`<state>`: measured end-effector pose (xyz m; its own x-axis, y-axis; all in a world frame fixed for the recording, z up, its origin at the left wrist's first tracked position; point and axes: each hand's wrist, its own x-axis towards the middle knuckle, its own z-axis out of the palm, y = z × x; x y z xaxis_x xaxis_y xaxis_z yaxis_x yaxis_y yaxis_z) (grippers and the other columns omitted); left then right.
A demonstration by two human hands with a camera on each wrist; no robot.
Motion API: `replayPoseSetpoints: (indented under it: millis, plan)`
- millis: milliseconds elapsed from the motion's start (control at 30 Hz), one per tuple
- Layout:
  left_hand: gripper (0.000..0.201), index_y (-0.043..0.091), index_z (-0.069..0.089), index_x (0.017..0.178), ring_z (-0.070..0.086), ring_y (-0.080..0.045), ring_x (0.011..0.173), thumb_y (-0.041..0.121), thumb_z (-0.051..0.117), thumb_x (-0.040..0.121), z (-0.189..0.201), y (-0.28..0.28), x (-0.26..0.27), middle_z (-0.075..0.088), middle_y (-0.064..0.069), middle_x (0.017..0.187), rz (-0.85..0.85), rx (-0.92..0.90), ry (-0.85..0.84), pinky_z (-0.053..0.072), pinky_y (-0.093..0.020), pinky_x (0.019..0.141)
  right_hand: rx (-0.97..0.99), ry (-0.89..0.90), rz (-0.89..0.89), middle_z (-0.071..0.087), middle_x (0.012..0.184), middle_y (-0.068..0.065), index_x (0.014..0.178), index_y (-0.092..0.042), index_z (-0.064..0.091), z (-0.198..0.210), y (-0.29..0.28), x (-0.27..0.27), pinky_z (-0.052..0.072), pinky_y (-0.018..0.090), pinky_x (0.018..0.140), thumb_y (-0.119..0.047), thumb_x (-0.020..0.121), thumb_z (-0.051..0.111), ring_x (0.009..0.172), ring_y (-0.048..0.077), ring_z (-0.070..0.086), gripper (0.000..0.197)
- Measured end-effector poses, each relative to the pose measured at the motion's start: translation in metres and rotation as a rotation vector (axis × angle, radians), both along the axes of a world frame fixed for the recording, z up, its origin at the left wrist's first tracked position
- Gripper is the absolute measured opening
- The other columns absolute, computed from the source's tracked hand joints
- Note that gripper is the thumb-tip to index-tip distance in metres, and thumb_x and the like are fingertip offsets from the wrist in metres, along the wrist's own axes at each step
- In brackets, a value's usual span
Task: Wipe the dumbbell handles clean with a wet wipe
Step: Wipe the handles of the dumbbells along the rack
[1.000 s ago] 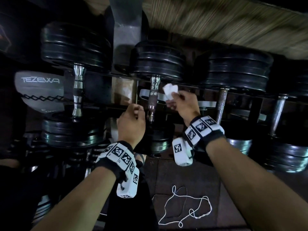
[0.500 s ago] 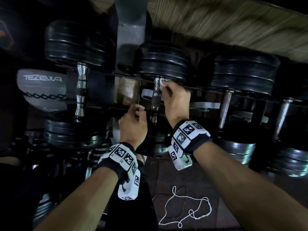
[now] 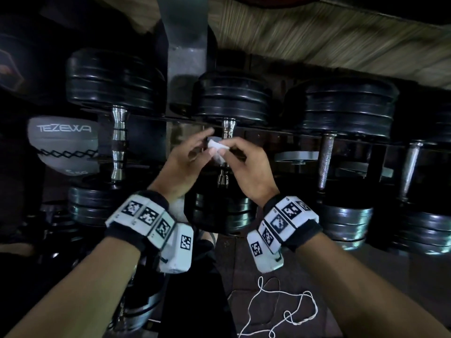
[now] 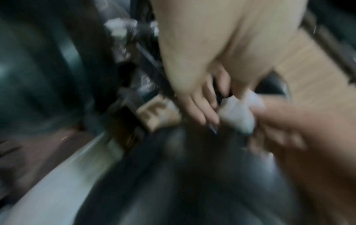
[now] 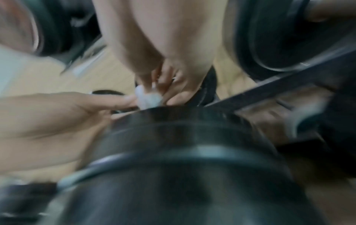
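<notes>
The middle dumbbell's chrome handle [image 3: 228,128] lies on the rack between black plates, and my two hands meet just in front of it. A small crumpled white wet wipe [image 3: 217,149] is pinched in my right hand [image 3: 227,148]. My left hand [image 3: 202,145] comes in from the left with fairly straight fingers that touch the wipe. The blurred left wrist view shows the wipe [image 4: 237,113] between the left fingertips [image 4: 204,112] and the right hand [image 4: 289,121]. In the right wrist view the wipe [image 5: 149,97] hangs over a black plate [image 5: 183,137]. Neither hand is on the handle.
Another chrome-handled dumbbell [image 3: 118,147] lies to the left, and two rusty-handled ones [image 3: 325,162] [image 3: 410,167] to the right. A grey TEZEWA medicine ball [image 3: 64,145] sits far left. A grey rack post [image 3: 185,57] rises behind. A white cord [image 3: 280,311] lies on the floor.
My right hand drew the wipe off the top of the middle handle and back toward me. My left hand let go near the handle's lower end, rose and opened toward the wipe.
</notes>
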<state>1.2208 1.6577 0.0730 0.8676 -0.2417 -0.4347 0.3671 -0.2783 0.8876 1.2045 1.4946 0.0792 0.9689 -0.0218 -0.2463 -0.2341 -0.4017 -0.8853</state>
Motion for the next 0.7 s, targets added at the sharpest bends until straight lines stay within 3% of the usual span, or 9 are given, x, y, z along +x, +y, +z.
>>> replayPoseSetpoints:
  millis: [67,133,233,300,333,433,533,633,700]
  plan:
    - [0.019,0.010,0.067,0.114,0.071,-0.004,0.085,0.013,0.061,0.097,-0.001,0.003,0.011,0.073,0.000,0.098,-0.075,-0.007,0.062,0.056,-0.020,0.079,0.145,0.088,-0.154,0.072,0.099,-0.006,0.109,-0.012,0.072,0.001,-0.001,-0.013,0.054,0.029,0.090,-0.009,0.096,0.064,0.095,0.006,0.066,0.015]
    - [0.006,0.008,0.066,0.100,0.071,-0.006,0.066,0.010,0.061,0.096,-0.013,0.004,0.018,0.071,-0.009,0.086,-0.004,0.037,0.092,0.058,-0.020,0.064,0.178,0.147,-0.348,0.071,0.096,-0.007,0.112,-0.016,0.069,-0.005,-0.001,-0.027,0.057,0.030,0.086,-0.014,0.099,0.061,0.089,0.006,0.069,0.016]
    - [0.005,0.008,0.059,0.092,0.070,-0.011,0.059,0.009,0.060,0.098,-0.044,0.004,0.034,0.069,-0.020,0.093,0.213,0.135,0.165,0.062,-0.033,0.068,-0.079,0.139,-0.452,0.072,0.098,-0.004,0.117,-0.019,0.067,-0.018,0.013,-0.051,0.054,0.030,0.086,-0.036,0.105,0.045,0.095,0.017,0.069,0.030]
    - [0.007,-0.002,0.058,0.100,0.071,-0.014,0.065,0.004,0.058,0.097,-0.056,-0.006,0.044,0.065,-0.023,0.102,0.264,0.091,0.280,0.063,-0.034,0.073,-0.239,0.109,-0.416,0.071,0.094,0.003,0.114,-0.018,0.069,-0.022,0.025,-0.060,0.052,0.040,0.086,-0.054,0.099,0.028,0.096,0.026,0.065,0.056]
    - [0.017,-0.009,0.057,0.111,0.071,-0.016,0.069,0.001,0.058,0.097,-0.058,-0.012,0.048,0.064,-0.023,0.107,0.278,0.063,0.324,0.062,-0.030,0.072,-0.275,0.102,-0.423,0.070,0.090,0.006,0.109,-0.016,0.069,-0.022,0.029,-0.060,0.051,0.042,0.085,-0.058,0.094,0.022,0.093,0.029,0.064,0.065]
    - [0.037,-0.008,0.053,0.131,0.068,-0.022,0.091,0.003,0.060,0.096,-0.054,-0.030,0.057,0.063,-0.019,0.116,0.298,-0.018,0.381,0.059,-0.021,0.069,-0.312,0.050,-0.458,0.069,0.082,0.008,0.096,-0.010,0.069,-0.024,0.029,-0.059,0.050,0.044,0.078,-0.055,0.093,0.021,0.085,0.031,0.063,0.065]
    - [0.038,0.001,0.055,0.134,0.065,-0.020,0.104,0.012,0.060,0.098,-0.047,-0.041,0.060,0.064,-0.014,0.123,0.228,-0.003,0.312,0.056,-0.019,0.073,-0.323,0.012,-0.461,0.067,0.075,0.007,0.084,-0.010,0.064,-0.025,0.028,-0.061,0.050,0.047,0.073,-0.047,0.097,0.026,0.077,0.032,0.061,0.055]
    - [0.030,0.004,0.064,0.126,0.069,-0.014,0.086,0.014,0.059,0.099,-0.046,-0.042,0.052,0.070,-0.009,0.115,0.212,0.184,0.079,0.060,-0.029,0.080,-0.319,0.015,-0.470,0.065,0.071,0.007,0.080,-0.011,0.063,-0.024,0.029,-0.062,0.052,0.048,0.070,-0.044,0.098,0.029,0.074,0.031,0.061,0.051]
    - [0.024,0.007,0.070,0.117,0.071,-0.013,0.085,0.014,0.058,0.098,-0.045,-0.038,0.043,0.074,-0.007,0.106,0.153,0.324,-0.144,0.058,-0.032,0.086,-0.314,0.013,-0.467,0.066,0.072,0.005,0.083,-0.013,0.066,-0.024,0.029,-0.062,0.052,0.047,0.072,-0.045,0.098,0.028,0.076,0.029,0.061,0.052]
